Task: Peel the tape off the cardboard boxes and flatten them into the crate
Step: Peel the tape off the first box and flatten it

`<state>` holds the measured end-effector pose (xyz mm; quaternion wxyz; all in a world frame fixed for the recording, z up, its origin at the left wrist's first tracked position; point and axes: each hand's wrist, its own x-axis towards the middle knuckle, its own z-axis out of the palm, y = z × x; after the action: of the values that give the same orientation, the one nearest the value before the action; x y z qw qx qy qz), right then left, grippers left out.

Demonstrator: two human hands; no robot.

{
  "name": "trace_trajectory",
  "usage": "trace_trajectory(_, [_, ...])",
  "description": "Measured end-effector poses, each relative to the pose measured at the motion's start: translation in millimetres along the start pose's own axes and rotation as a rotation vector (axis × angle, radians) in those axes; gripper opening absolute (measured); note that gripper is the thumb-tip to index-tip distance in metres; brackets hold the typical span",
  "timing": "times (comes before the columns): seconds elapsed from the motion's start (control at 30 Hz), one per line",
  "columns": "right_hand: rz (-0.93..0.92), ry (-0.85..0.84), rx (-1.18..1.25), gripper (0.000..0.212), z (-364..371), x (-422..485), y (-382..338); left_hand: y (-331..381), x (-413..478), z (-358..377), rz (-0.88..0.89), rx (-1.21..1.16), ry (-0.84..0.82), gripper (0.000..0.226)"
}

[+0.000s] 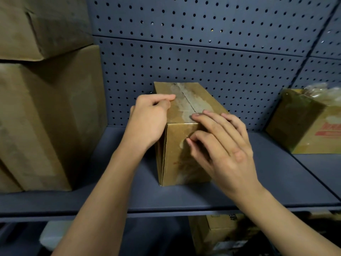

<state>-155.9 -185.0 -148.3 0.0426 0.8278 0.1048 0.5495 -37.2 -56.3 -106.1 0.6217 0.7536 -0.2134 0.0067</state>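
**Grey shelf (239,182), pegboard wall (203,52): cardboard box (175,154) being held**

The closed cardboard box is standing upright at mid-shelf, with tape (191,100) along its top seam. Its upper left edge is being grasped by the left hand (147,122). The right hand (225,145) is being laid, fingers nearly straight, over the near top edge. Crumpled plastic (324,91) is sitting in the right-side box (302,130).

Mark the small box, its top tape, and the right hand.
small box (171,163), head view, front face.
top tape (186,103), head view, mid-strip on the top seam.
right hand (223,145), head view, back of the hand.
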Motion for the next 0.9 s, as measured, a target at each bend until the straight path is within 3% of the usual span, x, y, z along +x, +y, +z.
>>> trace_trajectory(0.2, [0.030,-0.076,-0.051,0.015,-6.1,7.1,-1.2,2.0,-0.8,-2.3,0.008,0.017,-0.010,0.030])
trace_trajectory(0.53, [0.286,-0.194,0.111,0.017,-23.2,22.3,4.3,3.2,-2.4,-2.9,0.005,0.025,-0.037,0.029])
trace_trajectory(0.77, [0.201,-0.407,0.196,0.059,-36.3,27.4,17.0,10.7,-4.6,-7.6,-0.164,-0.183,-0.231,0.028])
trace_trajectory(0.9, [0.097,-0.263,0.124,0.033,-26.2,23.8,20.9,9.6,-8.7,-0.7,-0.161,-0.253,-0.244,0.040])
